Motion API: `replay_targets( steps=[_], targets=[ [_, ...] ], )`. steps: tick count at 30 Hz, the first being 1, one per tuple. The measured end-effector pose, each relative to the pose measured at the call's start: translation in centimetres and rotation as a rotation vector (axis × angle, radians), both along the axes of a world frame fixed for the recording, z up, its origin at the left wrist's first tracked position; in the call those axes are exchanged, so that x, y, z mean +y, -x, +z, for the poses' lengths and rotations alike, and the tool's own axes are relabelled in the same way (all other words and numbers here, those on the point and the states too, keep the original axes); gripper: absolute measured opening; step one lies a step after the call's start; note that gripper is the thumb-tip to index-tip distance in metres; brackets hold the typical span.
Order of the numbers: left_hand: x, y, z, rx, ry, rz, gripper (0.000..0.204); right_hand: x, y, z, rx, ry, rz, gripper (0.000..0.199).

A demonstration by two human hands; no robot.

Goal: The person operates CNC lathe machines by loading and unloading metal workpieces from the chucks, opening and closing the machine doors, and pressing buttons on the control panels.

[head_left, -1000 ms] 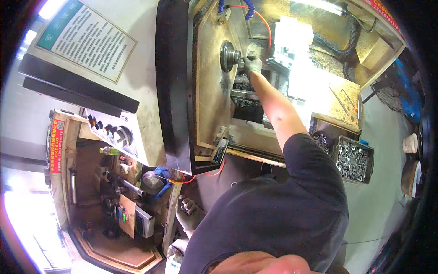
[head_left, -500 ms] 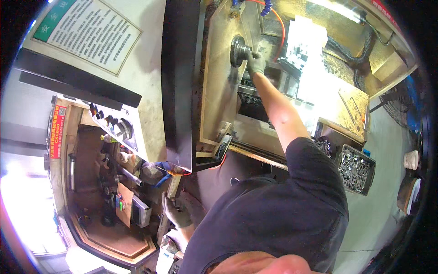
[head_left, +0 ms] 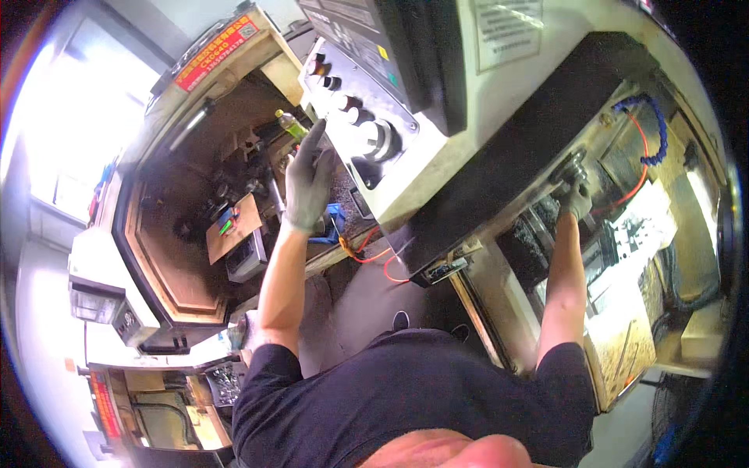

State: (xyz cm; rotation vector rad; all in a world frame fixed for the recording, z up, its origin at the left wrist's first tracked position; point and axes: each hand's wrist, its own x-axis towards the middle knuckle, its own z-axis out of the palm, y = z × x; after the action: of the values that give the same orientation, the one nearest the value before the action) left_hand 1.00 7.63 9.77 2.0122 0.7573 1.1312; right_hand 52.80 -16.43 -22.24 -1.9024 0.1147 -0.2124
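Observation:
My left hand point(head_left: 309, 187), in a grey glove, is raised beside the lathe's control panel point(head_left: 390, 100). Its index finger stretches toward the lower buttons and nothing shows in the hand. Close to it on the panel sits a large round dial point(head_left: 374, 140). My right hand point(head_left: 577, 203), also gloved, reaches into the lathe at the chuck point(head_left: 575, 165). Its fingers are closed at the front of the chuck, around what looks like a small metal part mostly hidden by the hand.
A dark machine door point(head_left: 515, 132) stands between my arms. Orange air hose point(head_left: 644, 164) and blue coolant hose point(head_left: 663, 132) hang past the chuck. Metal tooling point(head_left: 636, 234) lies right of my right hand. Behind my left hand are a bottle point(head_left: 290, 123) and a blue bin point(head_left: 331, 222).
My view has swung left. My left hand has risen from low beside my body to the control panel. My right hand stays at the chuck.

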Motion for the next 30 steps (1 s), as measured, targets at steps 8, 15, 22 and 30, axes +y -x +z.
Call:
replay_targets(
  steps=[8,15,22,30],
  targets=[
    [2.5,-4.9,1.9,0.144,-0.206,-0.06,0.034,-0.5,1.1,0.8,-0.112,0.043,-0.041,0.045],
    [4.7,-5.0,0.8,0.155,-0.21,-0.016,0.029,1.6,2.1,1.6,-0.072,-0.015,-0.091,0.042],
    [5.1,-5.3,-0.1,0.114,-0.114,-0.041,0.03,1.4,3.6,3.7,-0.101,-0.205,-0.135,0.031],
    [5.0,-4.7,-1.0,-0.03,-0.21,-0.171,0.033,-1.4,3.8,4.3,-0.064,0.037,-0.064,0.036]
  ],
)
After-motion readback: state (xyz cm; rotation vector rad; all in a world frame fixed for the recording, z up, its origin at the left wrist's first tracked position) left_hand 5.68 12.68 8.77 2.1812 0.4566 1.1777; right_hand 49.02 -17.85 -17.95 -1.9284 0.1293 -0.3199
